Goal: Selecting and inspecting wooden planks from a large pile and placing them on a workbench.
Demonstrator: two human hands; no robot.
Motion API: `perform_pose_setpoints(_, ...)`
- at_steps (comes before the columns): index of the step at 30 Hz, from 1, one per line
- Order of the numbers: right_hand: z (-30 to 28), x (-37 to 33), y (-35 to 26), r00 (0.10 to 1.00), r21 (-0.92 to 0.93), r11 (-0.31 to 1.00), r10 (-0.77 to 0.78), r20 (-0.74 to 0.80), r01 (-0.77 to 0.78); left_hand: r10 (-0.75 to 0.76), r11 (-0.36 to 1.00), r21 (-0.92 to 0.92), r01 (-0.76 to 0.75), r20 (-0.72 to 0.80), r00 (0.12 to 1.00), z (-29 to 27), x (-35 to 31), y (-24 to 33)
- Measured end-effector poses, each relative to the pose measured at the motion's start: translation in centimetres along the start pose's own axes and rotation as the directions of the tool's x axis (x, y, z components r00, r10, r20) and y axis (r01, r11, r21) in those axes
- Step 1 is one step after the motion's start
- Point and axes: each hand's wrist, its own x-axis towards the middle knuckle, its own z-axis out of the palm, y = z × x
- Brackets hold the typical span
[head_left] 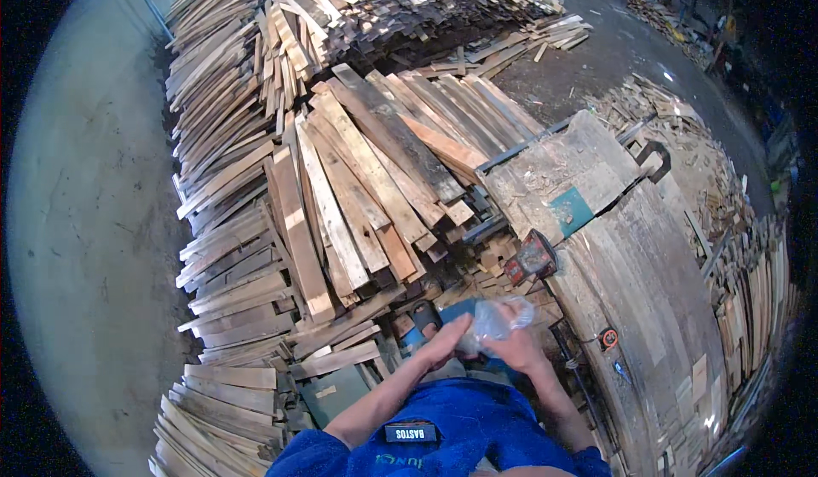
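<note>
In front of my waist, both hands meet at a crumpled piece of clear plastic (490, 318), which looks like a thin bag. My right hand (516, 345) is closed round its right side, with the thumb and fingers folded into it. My left hand (445, 343) has its fingers pinched together at the left edge of the plastic. The left fingertips are partly hidden, and I cannot make out anything inside the plastic. Just beyond my left hand there is a dark, rounded object (423, 313) beside a blue surface (457, 310).
Long wooden boards (358, 161) are heaped ahead and to the left. A worn wooden workbench (635, 277) runs along my right, with an orange and black round tool (608, 338) on it. A red and black machine part (530, 258) stands at its near edge. Concrete floor (102, 221) lies far left.
</note>
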Motion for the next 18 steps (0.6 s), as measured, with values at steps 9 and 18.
perform_pose_setpoints(9, -0.5, 0.9, -2.9, 0.936, -0.034, 0.994, 0.110, 0.334, -0.105, 0.108, 0.920, 0.364, -0.142, 0.112, 0.988, -1.3, -0.3, 1.5)
perform_pose_setpoints(18, -1.0, -0.1, -3.1, 0.985, 0.294, 0.943, 0.171, -0.028, -0.156, 0.234, 0.753, -0.595, -0.280, -0.156, 0.960, 2.4, 0.0, 5.1)
